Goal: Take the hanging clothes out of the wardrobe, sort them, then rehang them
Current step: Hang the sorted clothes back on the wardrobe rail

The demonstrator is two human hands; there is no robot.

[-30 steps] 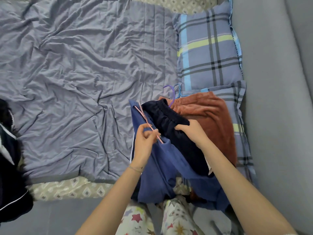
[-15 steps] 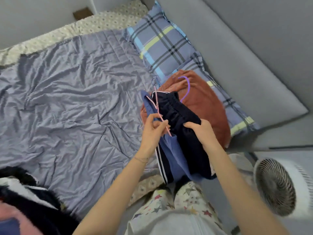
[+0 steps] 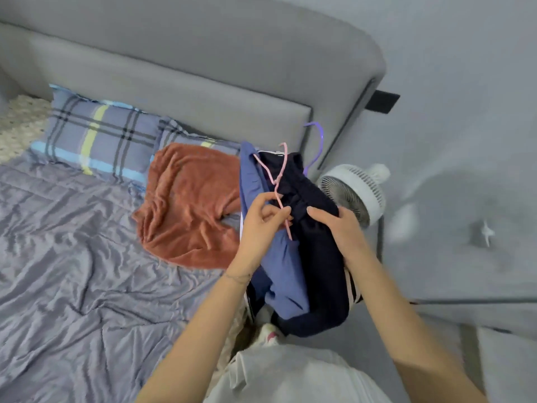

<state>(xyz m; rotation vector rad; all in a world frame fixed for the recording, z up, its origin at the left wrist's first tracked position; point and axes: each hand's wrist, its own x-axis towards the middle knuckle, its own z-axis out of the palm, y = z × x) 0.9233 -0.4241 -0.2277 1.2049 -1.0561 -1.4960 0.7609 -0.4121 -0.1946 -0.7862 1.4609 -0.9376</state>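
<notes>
Clothes on hangers are bunched between both hands, held up in front of the person's body at the bedside. The left hand [image 3: 261, 225] has its thumb and forefinger curled to pinch the thin pink plastic hanger [image 3: 278, 181] low on its wire, wrist bent back, a fine bracelet [image 3: 238, 277] at the wrist and the forearm rising from the lower left. The right hand [image 3: 340, 231] comes in from the lower right and grips the gathered top of the dark navy garment [image 3: 319, 271], fingers folded over the cloth towards the left hand. Pressed against the navy piece on its left side hangs a medium-blue garment [image 3: 287, 271]. The pink hook stands up above both, and a purple plastic hanger hook [image 3: 319, 135] sticks out behind the bundle. Just left of the bundle a rust-brown fleece garment [image 3: 189, 205] lies spread on the crumpled grey-lilac quilt [image 3: 72, 257], its upper edge over a blue plaid pillow [image 3: 186, 135]; a second, larger plaid pillow [image 3: 93, 138] lies further left. Both pillows rest against the grey padded headboard [image 3: 174, 68]. A round white fan [image 3: 354, 190] stands on the floor behind the right hand.
</notes>
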